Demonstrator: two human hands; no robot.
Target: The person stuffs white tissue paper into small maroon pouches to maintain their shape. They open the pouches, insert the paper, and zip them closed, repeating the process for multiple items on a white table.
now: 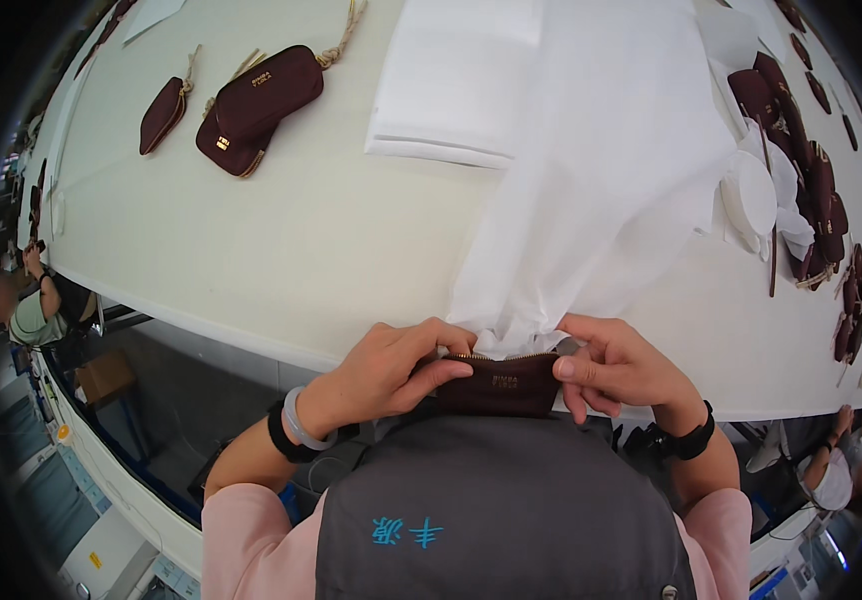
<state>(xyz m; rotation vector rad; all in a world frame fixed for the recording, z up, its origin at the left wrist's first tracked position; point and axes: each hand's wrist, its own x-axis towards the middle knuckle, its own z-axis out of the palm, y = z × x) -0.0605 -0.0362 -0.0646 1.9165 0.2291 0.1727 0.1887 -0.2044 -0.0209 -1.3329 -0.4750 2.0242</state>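
At the table's near edge, a dark burgundy zip pouch with a gold zipper hangs between my two hands, close to my grey apron. My left hand pinches the left end of its zipper edge between thumb and fingers. The right end is gripped by my right hand, thumb in front. White tissue paper runs from the far side of the table down to the pouch's opening, its crumpled near end against the zipper. How far it goes inside is hidden.
Burgundy pouches with beige cords lie at the far left, a smaller one beside them. A folded white paper stack sits behind. More pouches are heaped at right. Co-workers are at both sides.
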